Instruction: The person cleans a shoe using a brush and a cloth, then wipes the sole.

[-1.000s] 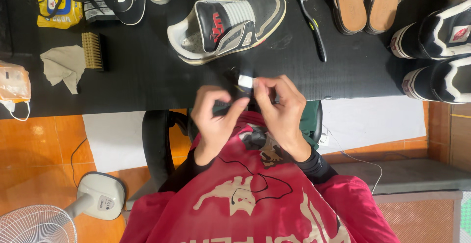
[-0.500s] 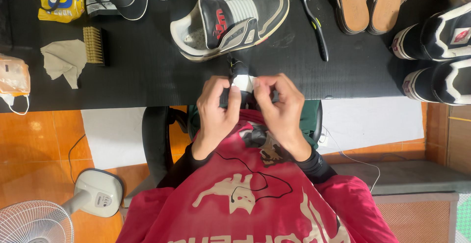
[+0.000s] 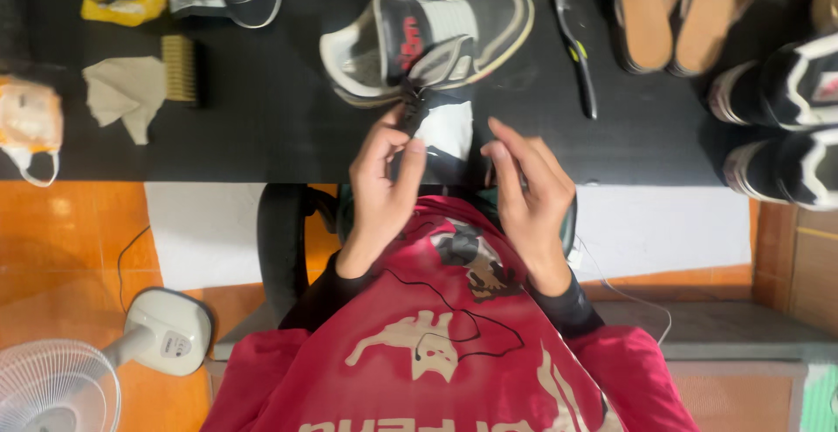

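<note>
1. Seen from above at a black table [image 3: 262, 126]: left hand [image 3: 384, 183] raised, thumb and fingertips pressed together on a dark lace [image 3: 412, 105] that runs up toward the grey, black and white sneaker [image 3: 436, 35] lying on its side just beyond.
2. Right hand [image 3: 528, 192] loose and half open, fingers apart and gently curled, gripping nothing; fingertips just beside a black-and-white shoe part [image 3: 449, 135] that sits between the two hands at the table's near edge. Contact there cannot be told.
3. Judged from how things lie: lace work barely under way. One strand pinched and drawn taut, no knot or bow to be seen, tongue of the sneaker standing open. Most of the lacing apparently left to do, though the eyelets are too small to read.
4. Around the work, well apart from both hands: a wooden-backed brush [image 3: 182, 67] touching a crumpled cloth [image 3: 122, 96] at left, a slim black tool [image 3: 576, 48] to the right of the sneaker, a pair of tan sandals [image 3: 681, 13] beyond it, further black-and-white sneakers [image 3: 786, 126] at the right edge.
5. Off the table, on the orange floor at lower left: a white fan [image 3: 52, 393].
</note>
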